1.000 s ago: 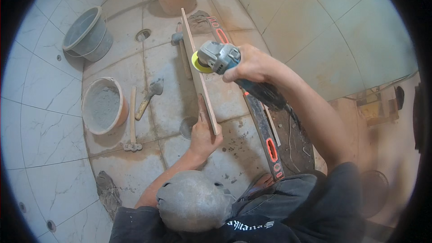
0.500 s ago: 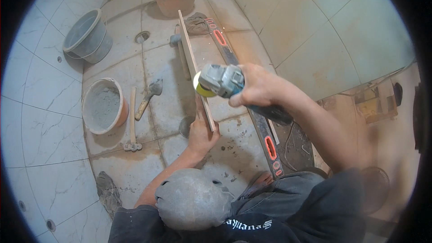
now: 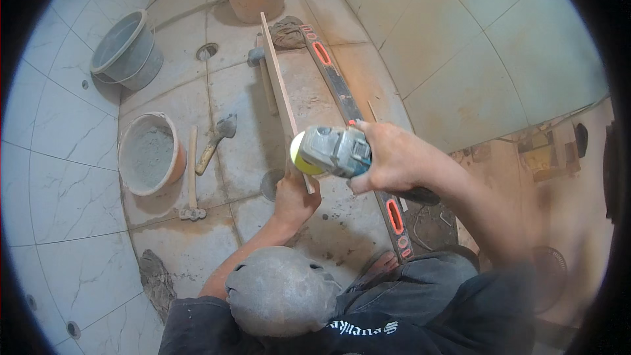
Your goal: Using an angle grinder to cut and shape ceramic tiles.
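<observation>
My left hand is closed round the near end of a long, thin tile piece, which stands on edge and points away from me. In my right hand is a grey-and-teal angle grinder, gripped by its body. Its yellowish disc overlaps the tile's edge just beyond my left fingers; whether they touch I cannot tell. Beneath the grinder lies a long spirit level with orange-rimmed openings, partly hidden by my right hand. A mallet lies behind the tile piece, partly covered by it.
At left are a bucket of grey mortar, a hammer, a trowel and a tilted grey bucket. Another bucket stands at the far end, near a crumpled cloth. A round floor drain sits in the floor. Tiled walls flank both sides.
My right hand has brought the grinder right and nearer to me, so its disc is now closer to the tile's near end. My left hand keeps its hold.
</observation>
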Demonstrator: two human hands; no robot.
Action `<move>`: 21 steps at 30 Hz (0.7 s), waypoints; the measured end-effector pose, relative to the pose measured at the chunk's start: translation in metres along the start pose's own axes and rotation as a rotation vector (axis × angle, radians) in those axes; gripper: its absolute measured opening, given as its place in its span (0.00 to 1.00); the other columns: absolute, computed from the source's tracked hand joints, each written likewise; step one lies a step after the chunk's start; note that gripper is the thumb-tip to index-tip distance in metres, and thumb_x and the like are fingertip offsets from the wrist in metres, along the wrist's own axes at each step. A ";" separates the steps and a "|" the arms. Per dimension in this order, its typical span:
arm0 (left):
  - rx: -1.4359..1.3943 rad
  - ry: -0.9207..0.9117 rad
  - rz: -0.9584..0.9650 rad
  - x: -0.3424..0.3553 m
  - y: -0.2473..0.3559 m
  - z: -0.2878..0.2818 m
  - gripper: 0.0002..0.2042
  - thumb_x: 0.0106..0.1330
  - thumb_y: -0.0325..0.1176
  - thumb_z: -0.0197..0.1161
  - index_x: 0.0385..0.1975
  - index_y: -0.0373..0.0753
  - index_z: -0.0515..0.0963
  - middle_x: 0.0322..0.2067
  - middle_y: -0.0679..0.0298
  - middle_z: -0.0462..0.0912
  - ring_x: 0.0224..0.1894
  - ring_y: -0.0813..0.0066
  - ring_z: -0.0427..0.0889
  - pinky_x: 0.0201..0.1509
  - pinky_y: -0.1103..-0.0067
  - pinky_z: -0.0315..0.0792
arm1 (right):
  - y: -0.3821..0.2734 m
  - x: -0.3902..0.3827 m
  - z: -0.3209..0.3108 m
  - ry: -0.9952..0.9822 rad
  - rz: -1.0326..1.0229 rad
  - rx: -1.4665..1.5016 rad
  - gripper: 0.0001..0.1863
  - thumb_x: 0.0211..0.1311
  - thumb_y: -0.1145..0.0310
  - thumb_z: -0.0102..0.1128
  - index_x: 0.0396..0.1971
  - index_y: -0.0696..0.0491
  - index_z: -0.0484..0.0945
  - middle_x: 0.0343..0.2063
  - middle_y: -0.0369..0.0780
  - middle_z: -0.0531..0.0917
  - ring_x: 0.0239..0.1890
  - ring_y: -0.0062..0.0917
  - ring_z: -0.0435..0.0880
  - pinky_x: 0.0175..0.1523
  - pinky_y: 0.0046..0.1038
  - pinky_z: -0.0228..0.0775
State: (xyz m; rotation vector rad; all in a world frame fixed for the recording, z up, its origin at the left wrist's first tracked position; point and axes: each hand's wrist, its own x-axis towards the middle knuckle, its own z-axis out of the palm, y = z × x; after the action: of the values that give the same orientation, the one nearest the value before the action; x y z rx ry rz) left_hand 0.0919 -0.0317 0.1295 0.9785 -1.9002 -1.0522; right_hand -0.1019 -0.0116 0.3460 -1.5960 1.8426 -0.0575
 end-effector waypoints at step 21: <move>0.026 -0.106 0.009 0.000 -0.015 0.006 0.46 0.62 0.28 0.55 0.80 0.31 0.38 0.62 0.26 0.70 0.43 0.32 0.85 0.47 0.54 0.83 | -0.006 0.115 -0.048 0.149 0.028 -0.010 0.26 0.38 0.56 0.75 0.32 0.63 0.86 0.31 0.50 0.88 0.34 0.38 0.87 0.43 0.36 0.78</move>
State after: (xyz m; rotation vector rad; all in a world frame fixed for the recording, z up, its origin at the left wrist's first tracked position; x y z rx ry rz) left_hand 0.0911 -0.0352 0.1140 0.9444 -2.0070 -1.0965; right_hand -0.1227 -0.1341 0.3326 -1.6098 1.9808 -0.1592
